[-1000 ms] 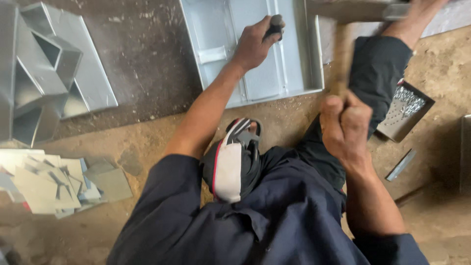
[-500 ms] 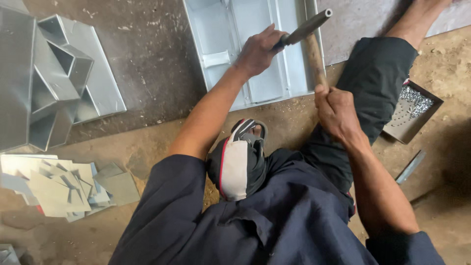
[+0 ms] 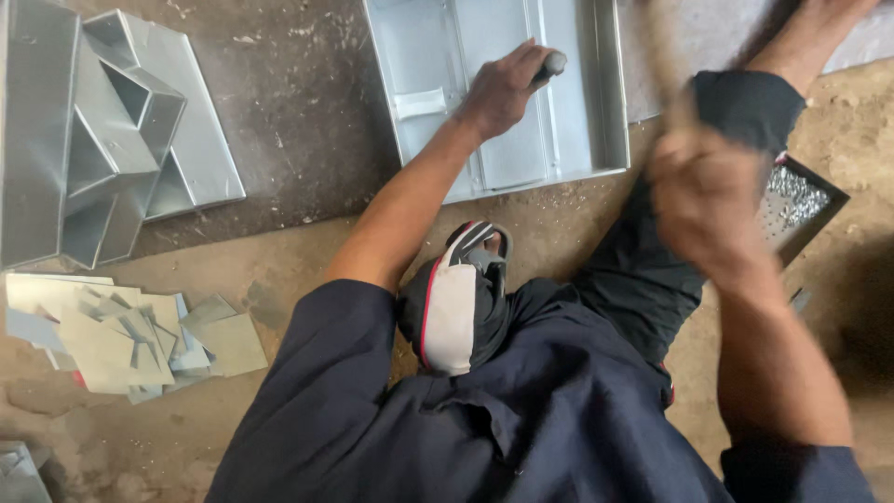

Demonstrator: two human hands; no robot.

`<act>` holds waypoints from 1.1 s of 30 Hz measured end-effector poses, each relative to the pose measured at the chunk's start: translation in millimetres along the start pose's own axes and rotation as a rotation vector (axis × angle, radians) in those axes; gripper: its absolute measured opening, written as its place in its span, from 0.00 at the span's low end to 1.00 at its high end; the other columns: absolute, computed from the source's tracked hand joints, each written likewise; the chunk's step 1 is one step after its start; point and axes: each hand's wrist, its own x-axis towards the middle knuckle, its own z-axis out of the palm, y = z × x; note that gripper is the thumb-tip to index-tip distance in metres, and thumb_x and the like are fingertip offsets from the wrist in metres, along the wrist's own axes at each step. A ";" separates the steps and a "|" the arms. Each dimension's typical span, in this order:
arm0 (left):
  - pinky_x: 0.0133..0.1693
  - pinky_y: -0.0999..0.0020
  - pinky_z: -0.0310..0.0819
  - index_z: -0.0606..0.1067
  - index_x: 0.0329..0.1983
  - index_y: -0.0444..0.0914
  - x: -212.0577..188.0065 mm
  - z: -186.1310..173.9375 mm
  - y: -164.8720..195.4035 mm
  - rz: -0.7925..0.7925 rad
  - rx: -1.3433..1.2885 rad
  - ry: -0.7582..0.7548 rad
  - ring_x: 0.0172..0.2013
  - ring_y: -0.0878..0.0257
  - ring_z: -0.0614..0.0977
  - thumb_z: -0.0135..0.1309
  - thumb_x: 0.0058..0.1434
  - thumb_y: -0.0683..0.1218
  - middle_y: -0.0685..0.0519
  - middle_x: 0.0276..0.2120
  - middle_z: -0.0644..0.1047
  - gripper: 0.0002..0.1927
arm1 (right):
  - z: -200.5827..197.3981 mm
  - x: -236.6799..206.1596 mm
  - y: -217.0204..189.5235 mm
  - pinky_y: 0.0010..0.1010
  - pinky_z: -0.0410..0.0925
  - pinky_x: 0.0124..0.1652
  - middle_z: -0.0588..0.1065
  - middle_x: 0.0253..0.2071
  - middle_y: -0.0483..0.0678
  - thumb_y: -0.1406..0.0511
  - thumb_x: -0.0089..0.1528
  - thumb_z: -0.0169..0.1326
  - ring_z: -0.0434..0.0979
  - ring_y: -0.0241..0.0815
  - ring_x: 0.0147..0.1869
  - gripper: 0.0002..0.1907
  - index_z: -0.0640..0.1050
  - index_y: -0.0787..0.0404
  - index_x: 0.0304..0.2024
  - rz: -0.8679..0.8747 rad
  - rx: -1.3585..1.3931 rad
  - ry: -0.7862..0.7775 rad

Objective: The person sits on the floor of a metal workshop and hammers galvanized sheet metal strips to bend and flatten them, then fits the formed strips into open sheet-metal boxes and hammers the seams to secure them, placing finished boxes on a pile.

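Observation:
My left hand (image 3: 503, 91) is closed around a short metal punch (image 3: 551, 64) that stands on the floor of a shallow grey sheet-metal tray (image 3: 610, 93). My right hand (image 3: 705, 191) is raised over my knee and blurred with motion; it grips a wooden hammer handle (image 3: 663, 65), seen only as a faint streak going up out of the top of the view. The hammer's head is out of sight.
Folded sheet-metal pieces (image 3: 102, 130) lie at the far left on a dark mat. A pile of flat metal offcuts (image 3: 112, 340) sits at the near left. A small box of shiny rivets (image 3: 801, 200) rests by my right knee. A sandalled foot (image 3: 461, 298) is tucked under me.
The hammer came down onto the punch half a second ago; now my right hand has swung back up and to the right, blurred. My left hand stays on the punch.

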 end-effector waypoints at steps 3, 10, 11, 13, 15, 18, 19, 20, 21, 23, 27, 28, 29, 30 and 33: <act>0.42 0.55 0.82 0.70 0.55 0.43 1.1 1.2 0.2 0.043 -0.033 0.003 0.43 0.46 0.84 0.56 0.67 0.41 0.50 0.48 0.79 0.15 | -57.7 -15.2 -41.6 0.35 0.55 0.23 0.67 0.25 0.45 0.63 0.70 0.48 0.62 0.43 0.25 0.12 0.75 0.60 0.33 -0.430 0.239 -0.038; 0.44 0.50 0.79 0.71 0.55 0.43 -11.8 11.9 -12.3 0.091 0.043 0.038 0.50 0.40 0.81 0.57 0.65 0.42 0.47 0.50 0.78 0.16 | 36.8 8.4 -9.4 0.36 0.59 0.25 0.67 0.20 0.47 0.61 0.74 0.47 0.64 0.42 0.23 0.22 0.73 0.63 0.26 -0.460 -0.522 -0.152; 0.44 0.50 0.80 0.71 0.55 0.43 -13.7 13.5 -13.3 0.038 0.016 0.041 0.49 0.41 0.81 0.57 0.65 0.43 0.47 0.50 0.78 0.16 | 44.8 2.3 -0.3 0.36 0.59 0.25 0.67 0.19 0.48 0.61 0.75 0.46 0.65 0.42 0.23 0.23 0.73 0.64 0.25 -0.348 -0.706 -0.095; 0.46 0.51 0.80 0.71 0.55 0.43 -10.2 16.6 -17.6 0.006 -0.020 0.046 0.46 0.42 0.82 0.58 0.65 0.45 0.47 0.49 0.78 0.16 | 33.7 -13.0 4.4 0.30 0.59 0.22 0.67 0.19 0.43 0.60 0.76 0.43 0.65 0.35 0.21 0.24 0.72 0.63 0.26 -0.100 -0.266 -0.041; 0.47 0.51 0.79 0.70 0.57 0.39 -6.5 19.0 -20.7 -0.094 -0.079 0.015 0.48 0.40 0.82 0.58 0.69 0.45 0.45 0.47 0.79 0.16 | 22.7 -52.9 9.3 0.28 0.57 0.23 0.68 0.21 0.43 0.58 0.75 0.43 0.65 0.33 0.22 0.23 0.72 0.63 0.28 -0.014 -0.039 0.009; 0.48 0.57 0.79 0.71 0.56 0.38 3.0 15.8 -21.9 -0.128 -0.196 0.047 0.47 0.46 0.84 0.57 0.70 0.45 0.47 0.45 0.82 0.14 | 1.7 -83.1 15.8 0.29 0.59 0.13 0.69 0.16 0.44 0.55 0.69 0.47 0.67 0.35 0.14 0.23 0.74 0.63 0.23 0.112 0.275 -0.250; 0.48 0.59 0.80 0.72 0.55 0.38 3.9 11.9 -19.5 -0.142 -0.252 0.050 0.47 0.49 0.86 0.57 0.69 0.44 0.48 0.45 0.83 0.13 | 1.8 -92.0 24.4 0.29 0.59 0.16 0.68 0.17 0.43 0.56 0.66 0.52 0.66 0.33 0.17 0.21 0.74 0.63 0.25 0.134 0.143 -0.245; 0.49 0.60 0.81 0.71 0.55 0.37 1.0 6.6 -14.3 -0.189 -0.371 0.077 0.47 0.52 0.86 0.55 0.70 0.44 0.48 0.45 0.82 0.13 | 5.7 -101.0 36.5 0.29 0.59 0.19 0.67 0.18 0.42 0.57 0.64 0.57 0.65 0.31 0.20 0.19 0.74 0.64 0.26 0.158 0.011 -0.247; 0.50 0.61 0.82 0.71 0.55 0.36 1.0 -1.2 -8.2 -0.222 -0.485 0.111 0.47 0.55 0.87 0.54 0.70 0.44 0.48 0.45 0.81 0.13 | 11.9 -112.7 51.3 0.30 0.58 0.18 0.67 0.17 0.43 0.56 0.63 0.59 0.64 0.33 0.18 0.22 0.74 0.65 0.22 0.242 -0.104 -0.167; 0.53 0.61 0.81 0.71 0.57 0.33 -1.4 -23.3 7.2 -0.260 -0.706 0.139 0.48 0.58 0.86 0.53 0.72 0.44 0.48 0.45 0.80 0.14 | 22.1 -125.1 83.3 0.33 0.57 0.18 0.66 0.15 0.44 0.54 0.62 0.61 0.62 0.35 0.17 0.26 0.73 0.67 0.18 0.386 -0.209 -0.105; 0.54 0.60 0.80 0.69 0.60 0.31 -61.7 -85.3 50.1 -0.427 -1.060 0.103 0.46 0.59 0.85 0.52 0.70 0.46 0.50 0.48 0.78 0.19 | 42.9 -126.7 128.1 0.35 0.57 0.19 0.66 0.15 0.46 0.52 0.64 0.60 0.61 0.35 0.19 0.29 0.74 0.69 0.19 0.477 -0.290 -0.205; 0.50 0.60 0.81 0.70 0.60 0.31 -82.3 -97.1 60.6 -0.459 -1.090 0.121 0.43 0.59 0.84 0.53 0.69 0.45 0.51 0.46 0.78 0.20 | 48.6 -118.6 131.8 0.36 0.57 0.20 0.66 0.16 0.47 0.52 0.64 0.60 0.61 0.34 0.20 0.28 0.75 0.69 0.20 0.443 -0.342 -0.237; 0.46 0.60 0.81 0.71 0.59 0.30 -107.8 -107.4 69.9 -0.493 -1.118 0.155 0.39 0.60 0.83 0.54 0.68 0.44 0.51 0.44 0.78 0.20 | 53.7 -110.6 133.6 0.38 0.59 0.20 0.67 0.17 0.49 0.53 0.64 0.61 0.63 0.39 0.20 0.27 0.74 0.71 0.24 0.515 -0.309 -0.212; 0.43 0.60 0.81 0.72 0.57 0.30 -134.7 -115.2 77.6 -0.522 -1.103 0.170 0.37 0.60 0.83 0.55 0.68 0.44 0.51 0.41 0.79 0.18 | 59.5 -98.9 133.9 0.40 0.60 0.21 0.68 0.18 0.52 0.54 0.65 0.61 0.65 0.43 0.19 0.27 0.73 0.73 0.27 0.573 -0.285 -0.197; 0.36 0.64 0.78 0.74 0.50 0.34 -208.0 -124.3 78.9 -0.700 -0.932 0.210 0.31 0.64 0.79 0.56 0.67 0.46 0.52 0.37 0.78 0.13 | 83.8 -47.1 133.6 0.38 0.65 0.25 0.73 0.23 0.54 0.57 0.64 0.60 0.71 0.45 0.23 0.22 0.78 0.74 0.39 0.504 -0.245 -0.219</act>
